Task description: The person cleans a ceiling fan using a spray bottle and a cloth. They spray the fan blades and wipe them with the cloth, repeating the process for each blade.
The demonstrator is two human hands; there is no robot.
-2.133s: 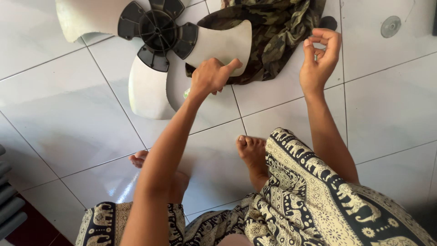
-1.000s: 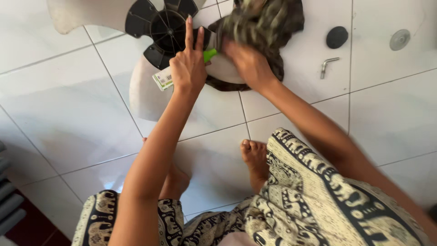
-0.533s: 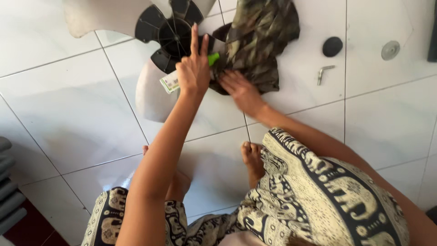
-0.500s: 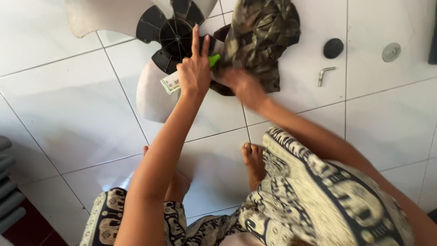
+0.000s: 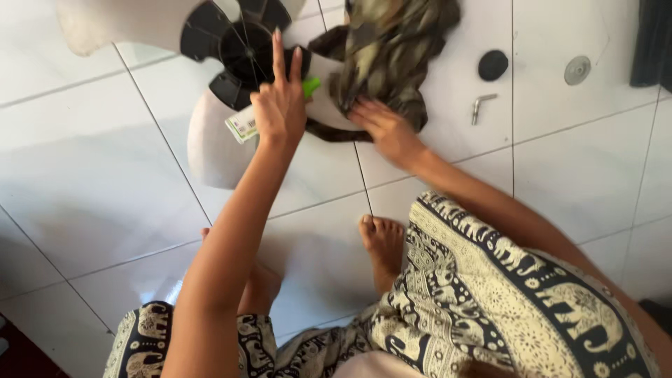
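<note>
A white fan blade unit (image 5: 210, 140) with a black hub (image 5: 241, 49) lies on the white tiled floor. My left hand (image 5: 278, 105) rests over it, two fingers stretched toward the hub, and holds a small bottle with a green cap (image 5: 309, 86) and a white label (image 5: 243, 124). My right hand (image 5: 385, 129) presses flat on the near edge of a camouflage cloth (image 5: 388, 49) that lies over one blade.
A black round cap (image 5: 493, 64) and a small metal bent key (image 5: 479, 106) lie on the tiles to the right. A round floor drain (image 5: 577, 69) is farther right. My bare feet (image 5: 381, 241) and patterned trousers (image 5: 504, 294) fill the foreground.
My right hand came down from mid-air onto the cloth and has been rubbing it over the blade. My left hand moved from the blade's edge to near the hub, bottle in hand.
</note>
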